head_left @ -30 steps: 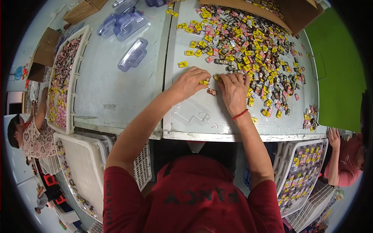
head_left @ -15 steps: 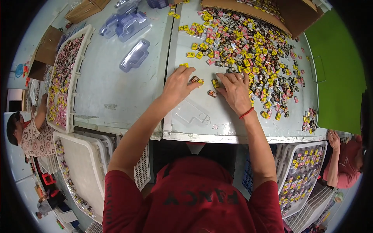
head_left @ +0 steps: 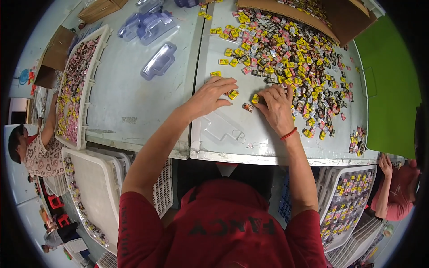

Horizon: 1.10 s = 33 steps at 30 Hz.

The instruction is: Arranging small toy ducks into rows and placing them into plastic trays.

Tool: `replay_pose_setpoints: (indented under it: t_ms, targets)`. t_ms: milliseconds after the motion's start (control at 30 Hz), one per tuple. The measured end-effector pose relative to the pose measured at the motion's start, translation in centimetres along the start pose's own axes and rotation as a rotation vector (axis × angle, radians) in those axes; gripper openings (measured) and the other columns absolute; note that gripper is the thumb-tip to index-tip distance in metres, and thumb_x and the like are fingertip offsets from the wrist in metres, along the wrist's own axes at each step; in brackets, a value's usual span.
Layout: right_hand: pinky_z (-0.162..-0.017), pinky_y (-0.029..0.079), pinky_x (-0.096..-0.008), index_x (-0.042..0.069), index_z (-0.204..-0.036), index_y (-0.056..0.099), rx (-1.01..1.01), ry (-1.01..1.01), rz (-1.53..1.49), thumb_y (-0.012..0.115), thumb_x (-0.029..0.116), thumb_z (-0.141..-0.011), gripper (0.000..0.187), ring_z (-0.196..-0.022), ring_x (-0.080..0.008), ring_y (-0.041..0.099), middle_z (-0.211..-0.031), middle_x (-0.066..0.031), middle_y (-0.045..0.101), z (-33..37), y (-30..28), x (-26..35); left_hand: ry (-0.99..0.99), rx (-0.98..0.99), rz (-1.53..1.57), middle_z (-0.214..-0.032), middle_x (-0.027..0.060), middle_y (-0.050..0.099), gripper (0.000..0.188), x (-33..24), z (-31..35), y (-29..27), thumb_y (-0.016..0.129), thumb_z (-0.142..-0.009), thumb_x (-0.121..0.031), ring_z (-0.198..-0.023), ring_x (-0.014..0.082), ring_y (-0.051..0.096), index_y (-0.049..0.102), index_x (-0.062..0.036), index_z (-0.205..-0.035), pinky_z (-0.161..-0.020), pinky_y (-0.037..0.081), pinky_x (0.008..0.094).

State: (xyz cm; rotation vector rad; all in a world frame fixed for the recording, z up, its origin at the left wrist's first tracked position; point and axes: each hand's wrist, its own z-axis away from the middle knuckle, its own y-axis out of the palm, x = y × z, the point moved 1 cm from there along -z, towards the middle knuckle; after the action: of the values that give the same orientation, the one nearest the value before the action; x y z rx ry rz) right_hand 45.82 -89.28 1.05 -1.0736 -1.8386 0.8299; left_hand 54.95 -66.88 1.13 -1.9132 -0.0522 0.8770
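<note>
1. Pale worktop (head_left: 134, 102) fills the middle.
2. Heaped yellow, pink and black pieces (head_left: 295, 67) cover its right side.
3. Left hand (head_left: 208, 97), thumb and fingers parted, arches around a yellow piece (head_left: 233, 94).
4. Right hand (head_left: 277, 107) touches another yellow piece (head_left: 255, 98); whether gripped, cannot tell.
5. Between the hands lies one dark piece (head_left: 248, 107).

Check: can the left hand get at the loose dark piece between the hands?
Probably yes: only bare tabletop shows between the left hand and the dark piece, with nothing covering it.
</note>
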Motion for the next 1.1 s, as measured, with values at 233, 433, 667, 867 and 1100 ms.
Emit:
replay_pose_setpoints:
  t_ms: [233,433,667,867,1100]
  targets:
    - [-0.103,0.027,-0.0549,0.011,-0.1,0.066,0.058,0.022,0.081,0.077,0.018,-0.072,0.031,-0.108,-0.0242,0.054,-0.101,-0.0027,0.063,1.9,-1.7,0.1,-0.034,0.147,0.106,-0.125,0.0076,0.059,0.041,0.1,-0.7,0.8,0.069,-0.079,-0.013,-0.115,0.0277,0.051,0.061,-0.0064,-0.119,-0.1,0.041,0.0373]
    - [-0.105,0.026,-0.0566,0.011,-0.1,0.067,0.074,0.004,0.139,0.078,0.02,-0.07,0.034,-0.111,-0.0258,0.052,-0.104,-0.004,0.061,2.3,-1.3,2.3,-0.094,0.134,0.126,-0.119,0.0094,0.06,0.039,-1.0,0.0,1.2,0.071,-0.078,-0.014,-0.11,0.0281,0.054,0.063,-0.0054,-0.115,-0.095,0.044,0.0364]
    - [-0.105,0.026,-0.0575,0.011,-0.097,0.067,-0.011,0.081,0.162,0.077,0.02,-0.072,0.029,-0.111,-0.0257,0.052,-0.103,-0.004,0.062,2.1,0.2,3.3,0.011,-0.07,0.023,-0.114,0.0104,0.061,0.043,-1.8,0.4,1.2,0.076,-0.072,-0.019,-0.106,0.0307,0.054,0.064,-0.0046,-0.11,-0.093,0.044,0.039]
    - [-0.104,0.026,-0.0579,0.01,-0.098,0.067,-0.051,0.135,0.201,0.077,0.018,-0.072,0.03,-0.112,-0.0261,0.053,-0.104,-0.0052,0.063,3.1,-1.4,2.4,0.187,-0.021,-0.074,-0.1,0.0068,0.061,0.038,-2.5,-1.9,3.6,0.078,-0.069,-0.022,-0.097,0.027,0.055,0.067,-0.0055,-0.101,-0.086,0.045,0.0376]
    - [-0.104,0.025,-0.0584,0.009,-0.097,0.067,-0.045,0.157,0.172,0.077,0.018,-0.071,0.029,-0.112,-0.0268,0.053,-0.102,-0.0045,0.063,3.2,-1.5,2.5,-0.07,0.0,-0.058,-0.1,0.0081,0.062,0.034,-3.0,-1.6,1.7,0.076,-0.074,-0.022,-0.099,0.0288,0.057,0.067,-0.0048,-0.102,-0.087,0.046,0.0387]
